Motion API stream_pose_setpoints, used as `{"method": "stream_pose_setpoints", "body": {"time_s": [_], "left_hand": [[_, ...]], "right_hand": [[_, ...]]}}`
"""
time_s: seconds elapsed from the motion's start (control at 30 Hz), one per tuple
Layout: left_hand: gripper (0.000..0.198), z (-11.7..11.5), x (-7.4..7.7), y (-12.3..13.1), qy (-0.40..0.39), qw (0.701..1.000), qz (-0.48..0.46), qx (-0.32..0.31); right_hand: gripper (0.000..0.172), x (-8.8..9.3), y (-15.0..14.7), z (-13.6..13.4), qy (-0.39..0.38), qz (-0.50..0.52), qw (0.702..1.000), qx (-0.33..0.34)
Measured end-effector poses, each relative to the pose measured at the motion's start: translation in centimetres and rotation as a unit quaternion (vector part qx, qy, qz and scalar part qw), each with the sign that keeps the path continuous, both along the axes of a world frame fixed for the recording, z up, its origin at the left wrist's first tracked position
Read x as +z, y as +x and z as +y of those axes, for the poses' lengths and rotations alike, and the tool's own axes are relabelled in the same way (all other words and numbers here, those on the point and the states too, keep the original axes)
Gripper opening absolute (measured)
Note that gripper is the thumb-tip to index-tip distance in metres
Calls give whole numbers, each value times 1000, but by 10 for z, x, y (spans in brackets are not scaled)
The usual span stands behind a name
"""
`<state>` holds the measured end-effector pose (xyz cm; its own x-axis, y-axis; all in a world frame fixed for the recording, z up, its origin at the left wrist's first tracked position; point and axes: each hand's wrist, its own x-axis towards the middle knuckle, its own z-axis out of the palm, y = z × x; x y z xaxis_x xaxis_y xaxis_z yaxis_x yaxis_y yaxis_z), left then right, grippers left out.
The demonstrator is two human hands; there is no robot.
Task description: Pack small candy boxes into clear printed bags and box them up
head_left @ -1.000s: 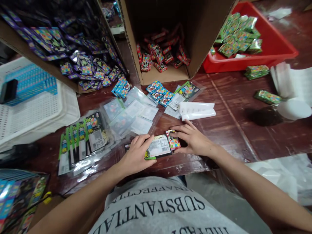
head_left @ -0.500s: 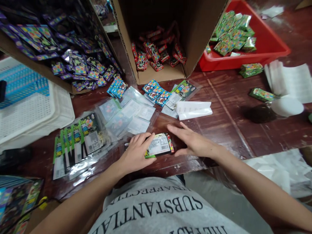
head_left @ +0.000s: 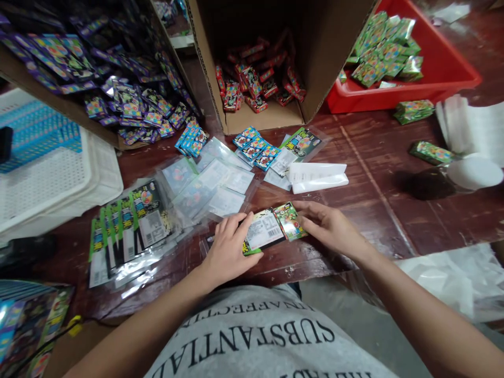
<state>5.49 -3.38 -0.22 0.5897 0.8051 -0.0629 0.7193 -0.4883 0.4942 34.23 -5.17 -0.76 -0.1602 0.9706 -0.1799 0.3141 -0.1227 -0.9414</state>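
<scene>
My left hand (head_left: 232,253) grips the left part of a printed plastic bag (head_left: 264,230) with a white barcode label, low over the table's front. Thumb and fingers press its near and far edges. My right hand (head_left: 331,227) pinches a small green printed packet (head_left: 289,220) by its right end. That packet's left end meets the right end of the bag; whether it is inside cannot be made out. Just left of my left hand lie overlapping printed bags (head_left: 149,218) with green and black headers. Several clear bags (head_left: 224,181) lie beyond it.
An open carton (head_left: 260,122) holds red packets, another carton (head_left: 98,131) purple ones. Green packets fill a red bin (head_left: 394,100). Blue packets (head_left: 255,148) and a folded white paper (head_left: 318,177) lie mid-table. A white-lidded jar (head_left: 474,173) stands right, a white basket (head_left: 94,184) left.
My right hand, open beside the bag before, now holds a green packet against the bag's right end. Both hands and the bag have shifted slightly right in the view.
</scene>
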Motion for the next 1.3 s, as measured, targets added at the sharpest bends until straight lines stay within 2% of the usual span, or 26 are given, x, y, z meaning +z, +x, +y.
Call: {"method": "stream_pose_setpoints", "body": {"time_s": [0.1, 0.2, 0.33, 0.43, 0.5, 0.6, 0.63, 0.77, 0.9, 1.07, 1.13, 1.17, 1.23, 1.3], "left_hand": [[94, -1, -1, -3, 13, 1000, -13, 11], [95, 0, 1, -5, 19, 1000, -17, 4], [101, -1, 5, -1, 13, 999, -20, 37], [109, 0, 7, 6, -36, 994, -58, 86], [97, 6, 6, 9, -88, 984, -109, 113], [54, 22, 2, 13, -174, 952, -206, 147], [45, 27, 2, 15, -203, 937, -240, 156], [35, 43, 6, 25, -287, 873, -354, 176], [34, 45, 12, 32, -323, 832, -403, 205], [34, 38, 6, 34, -344, 819, -413, 198], [33, 36, 4, 36, -350, 811, -422, 203], [33, 36, 3, 36, -344, 809, -429, 209], [37, 37, 2, 37, -313, 811, -441, 222], [50, 37, 2, 35, -275, 825, -440, 224]], "right_hand": [[48, -4, -4, 2, -11, 78, 997, 3], [49, -1, -8, 10, -4, 100, 995, 9], [47, 8, -20, 21, 30, 49, 998, 8], [42, 11, -28, 28, 51, -11, 999, -3], [44, 12, -30, 35, 67, -42, 997, -15], [50, 15, -26, 49, 105, -65, 992, -19], [51, 17, -24, 56, 124, -71, 989, -24], [52, 27, -17, 80, 201, -108, 972, -52], [48, 36, -16, 89, 229, -158, 960, 22], [43, 51, -12, 93, 204, -212, 937, 187], [40, 53, -16, 94, 219, -209, 929, 213], [39, 52, -19, 94, 234, -203, 930, 198], [37, 45, -27, 91, 262, -182, 939, 126], [32, 35, -36, 85, 268, -152, 950, 50]]}}
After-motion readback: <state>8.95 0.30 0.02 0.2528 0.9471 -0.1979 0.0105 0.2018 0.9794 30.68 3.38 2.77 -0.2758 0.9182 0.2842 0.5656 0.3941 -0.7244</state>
